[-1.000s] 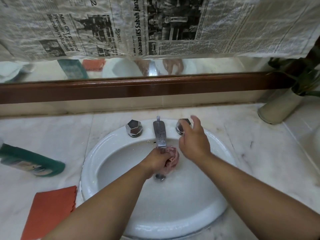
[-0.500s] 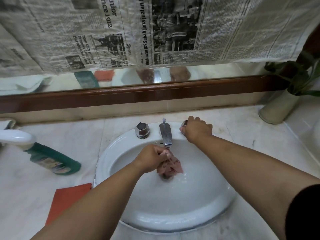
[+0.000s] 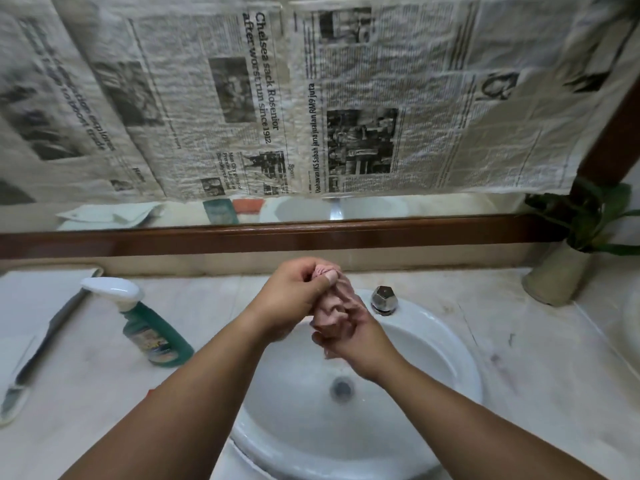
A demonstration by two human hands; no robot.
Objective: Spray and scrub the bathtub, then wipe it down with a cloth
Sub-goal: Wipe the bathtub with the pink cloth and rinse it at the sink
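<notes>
- Your left hand [image 3: 291, 296] is closed round the top of the pink cloth [image 3: 329, 308], and your right hand [image 3: 349, 337] curls round its lower end. The cloth is bunched between them, above the far side of the sink basin [image 3: 457, 355].
- This looks like wringing the cloth out before the wipe-down. The bathtub itself is not in view.
- If your hands drift past the far rim, towards the tap knob [image 3: 383, 299], squeezed water would likely run over the counter [image 3: 214, 306] instead of into the basin.
- If either grip loosens mid-twist, the cloth could drop into the basin and soak up water again.
- If the cloth stays too wet, it may leave streaks on the tub.
- Your left forearm passes near the spray bottle [image 3: 152, 329]. A wide swing of that elbow could push the bottle along the counter.
- The basin holds no standing water that I can see, and the drain [image 3: 341, 388] looks open.
- The green spray bottle lies on its side to the left, and how full it is can't be told.
- The pot [image 3: 554, 277] at the far right holds a leafy plant [image 3: 588, 216].
</notes>
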